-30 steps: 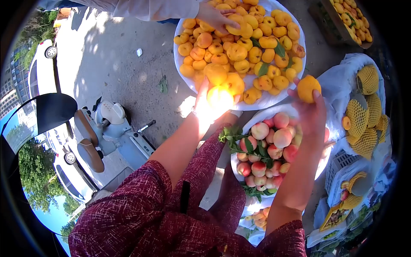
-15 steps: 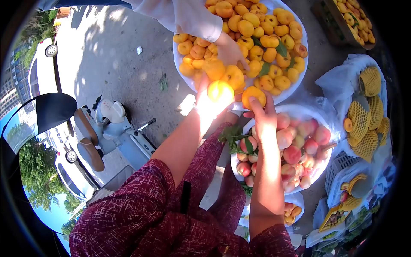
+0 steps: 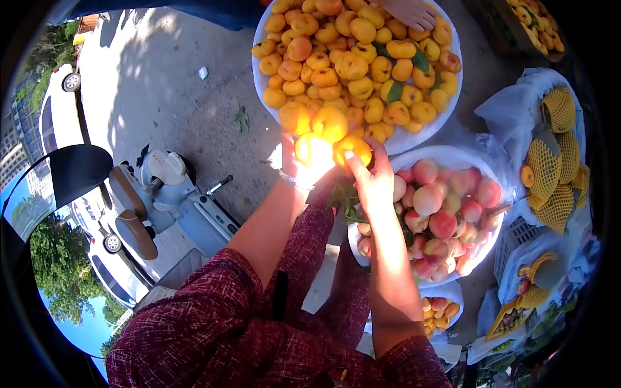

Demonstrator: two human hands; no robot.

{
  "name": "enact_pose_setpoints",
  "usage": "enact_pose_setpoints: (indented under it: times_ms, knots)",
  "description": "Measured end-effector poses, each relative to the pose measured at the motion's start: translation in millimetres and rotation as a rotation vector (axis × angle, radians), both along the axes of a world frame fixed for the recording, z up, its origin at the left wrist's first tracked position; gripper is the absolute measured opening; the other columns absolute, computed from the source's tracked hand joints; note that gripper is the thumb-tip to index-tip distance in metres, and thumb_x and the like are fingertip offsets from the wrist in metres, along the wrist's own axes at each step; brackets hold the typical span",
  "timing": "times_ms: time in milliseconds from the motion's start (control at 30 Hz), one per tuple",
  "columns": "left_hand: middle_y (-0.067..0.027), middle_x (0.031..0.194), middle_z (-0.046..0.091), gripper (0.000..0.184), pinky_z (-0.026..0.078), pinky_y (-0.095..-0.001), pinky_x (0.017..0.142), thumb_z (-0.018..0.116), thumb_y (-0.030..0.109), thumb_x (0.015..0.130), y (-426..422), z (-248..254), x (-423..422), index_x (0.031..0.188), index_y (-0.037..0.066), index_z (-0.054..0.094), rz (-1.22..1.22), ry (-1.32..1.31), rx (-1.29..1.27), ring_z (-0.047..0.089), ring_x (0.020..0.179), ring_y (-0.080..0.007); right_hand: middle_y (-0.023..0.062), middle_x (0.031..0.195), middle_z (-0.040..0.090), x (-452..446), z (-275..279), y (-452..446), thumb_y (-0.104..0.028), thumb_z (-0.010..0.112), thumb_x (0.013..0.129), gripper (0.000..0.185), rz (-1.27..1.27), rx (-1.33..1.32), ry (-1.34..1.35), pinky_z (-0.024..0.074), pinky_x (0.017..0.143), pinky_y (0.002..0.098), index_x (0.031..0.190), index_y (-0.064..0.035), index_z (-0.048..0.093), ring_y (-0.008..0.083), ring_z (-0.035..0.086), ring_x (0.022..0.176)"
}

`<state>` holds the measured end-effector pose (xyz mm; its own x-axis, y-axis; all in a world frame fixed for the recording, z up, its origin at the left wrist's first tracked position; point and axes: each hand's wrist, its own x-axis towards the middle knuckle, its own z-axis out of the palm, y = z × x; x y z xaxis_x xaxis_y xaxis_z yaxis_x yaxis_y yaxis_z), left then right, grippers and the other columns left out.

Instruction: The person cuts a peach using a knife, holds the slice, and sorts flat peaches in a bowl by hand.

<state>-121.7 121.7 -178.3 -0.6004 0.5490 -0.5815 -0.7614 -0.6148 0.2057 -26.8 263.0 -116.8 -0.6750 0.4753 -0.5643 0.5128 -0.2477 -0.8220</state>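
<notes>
Several yellow flat peaches [image 3: 329, 124] rest in my left hand [image 3: 290, 155], whose palm is mostly hidden under them and in sun glare. My right hand [image 3: 373, 179] has its thumb and fingers closed around another yellow flat peach [image 3: 353, 151], right beside those in the left. Just beyond both hands is a wide, white-lined basket [image 3: 260, 77] heaped with yellow flat peaches and a few green leaves. Below my right hand stands a white-lined basket [image 3: 490, 240] of pink-red peaches [image 3: 442, 224].
Another person's hand [image 3: 414, 13] lies on the far side of the flat peach heap. Netted yellow fruit [image 3: 546, 171] fills a lined container at right. A box [image 3: 501, 29] of yellow fruit sits at top right. A parked scooter [image 3: 174, 194] stands at left.
My right hand has moved left, bringing its flat peach against those in my left hand. My left hand has shifted slightly left. The other person's arm has drawn back toward the far edge.
</notes>
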Motion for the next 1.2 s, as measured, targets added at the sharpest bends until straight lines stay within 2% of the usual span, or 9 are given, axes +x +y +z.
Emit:
enact_pose_setpoints:
  times_ms: [133, 200, 333, 367, 500, 800, 900, 1000, 1200]
  knots:
    - [-0.0054, 0.143, 0.043, 0.062, 0.013, -0.0709, 0.106, 0.044, 0.069, 0.082, -4.8, 16.4, -15.4, 0.124, 0.026, 0.057, -0.021, -0.043, 0.099, 0.028, 0.135, -0.0448, 0.0086, 0.101, 0.063, -3.4, -13.0, 16.2, -0.030, 0.067, 0.086, 0.053, -0.223, -0.491, 0.021, 0.0457, 0.057, 0.0216, 0.127, -0.0031, 0.047, 0.0124, 0.061, 0.077]
    - [-0.0054, 0.143, 0.043, 0.062, 0.012, -0.0725, 0.105, 0.043, 0.070, 0.082, -6.0, 28.6, -24.9, 0.124, 0.026, 0.058, -0.041, 0.008, 0.114, 0.027, 0.136, -0.0452, 0.0081, 0.103, 0.062, -5.3, -41.8, 19.0, -0.030, 0.067, 0.086, 0.053, -0.261, -0.422, -0.037, 0.0453, 0.057, 0.0206, 0.128, -0.0035, 0.047, 0.0113, 0.061, 0.077]
    - [-0.0057, 0.142, 0.044, 0.065, 0.016, -0.0689, 0.107, 0.047, 0.071, 0.080, -16.6, 36.8, -40.3, 0.123, 0.023, 0.058, -0.014, 0.059, -0.014, 0.027, 0.135, -0.0472, 0.0199, 0.107, 0.061, -8.8, -109.2, 11.5, -0.019, 0.064, 0.081, 0.054, 0.184, 0.334, -0.040, 0.0502, 0.081, 0.0361, 0.129, -0.0020, 0.046, 0.0318, 0.062, 0.093]
    - [-0.0057, 0.142, 0.044, 0.065, 0.017, -0.0672, 0.108, 0.048, 0.070, 0.080, -19.2, 37.4, -42.9, 0.122, 0.022, 0.059, -0.004, 0.054, -0.034, 0.027, 0.135, -0.0474, 0.0242, 0.113, 0.056, -12.3, -112.7, 8.5, -0.016, 0.063, 0.078, 0.055, 0.301, 0.341, -0.135, 0.0444, 0.094, 0.0410, 0.130, -0.0062, 0.047, 0.0397, 0.055, 0.104]
    - [-0.0139, 0.145, 0.038, 0.077, 0.033, -0.0583, 0.105, 0.043, 0.069, 0.083, -20.4, 37.1, -52.3, 0.140, 0.016, 0.040, 0.035, 0.007, 0.158, 0.033, 0.134, -0.0413, 0.0232, 0.126, 0.046, -30.9, -118.0, -10.8, -0.018, 0.062, 0.079, 0.054, 0.472, 0.379, -0.196, 0.0442, 0.095, 0.0424, 0.131, -0.0146, 0.047, 0.0397, 0.054, 0.107]
    - [-0.0145, 0.140, 0.043, 0.074, 0.043, -0.0528, 0.098, 0.052, 0.066, 0.081, -7.0, 34.2, -57.1, 0.134, 0.014, 0.046, 0.067, -0.012, 0.165, 0.039, 0.130, -0.0391, 0.0197, 0.121, 0.055, -35.4, -122.9, -12.0, -0.019, 0.050, 0.087, 0.041, 0.541, 0.387, -0.259, 0.0415, 0.098, 0.0428, 0.127, -0.0101, 0.052, 0.0396, 0.050, 0.114]
    - [-0.0138, 0.139, 0.044, 0.077, 0.044, -0.0506, 0.098, 0.050, 0.067, 0.082, -4.3, 37.3, -56.2, 0.136, 0.012, 0.042, 0.042, -0.046, 0.204, 0.041, 0.128, -0.0387, 0.0162, 0.114, 0.057, -42.5, -137.3, -3.6, -0.017, 0.048, 0.087, 0.033, 0.688, 0.450, -0.188, 0.0451, 0.090, 0.0450, 0.118, -0.0086, 0.058, 0.0357, 0.054, 0.108]
    - [-0.0057, 0.144, 0.040, 0.059, 0.048, -0.0495, 0.093, 0.056, 0.066, 0.078, -6.5, 35.1, -57.6, 0.119, 0.024, 0.062, 0.047, -0.096, 0.053, 0.024, 0.139, -0.0415, 0.0096, 0.105, 0.058, -60.9, -119.1, 14.3, -0.014, 0.052, 0.082, 0.025, 0.992, 0.973, -0.036, 0.0453, 0.083, 0.0416, 0.103, -0.0087, 0.064, 0.0280, 0.054, 0.102]
    - [-0.0042, 0.143, 0.042, 0.062, 0.048, -0.0484, 0.091, 0.054, 0.067, 0.077, -16.5, 29.7, -53.5, 0.121, 0.024, 0.060, 0.055, -0.089, -0.007, 0.028, 0.137, -0.0400, 0.0010, 0.107, 0.055, -78.3, -139.4, 33.4, -0.017, 0.052, 0.083, 0.023, 1.237, 1.381, 0.081, 0.0357, 0.088, 0.0313, 0.099, -0.0143, 0.069, 0.0186, 0.047, 0.107]
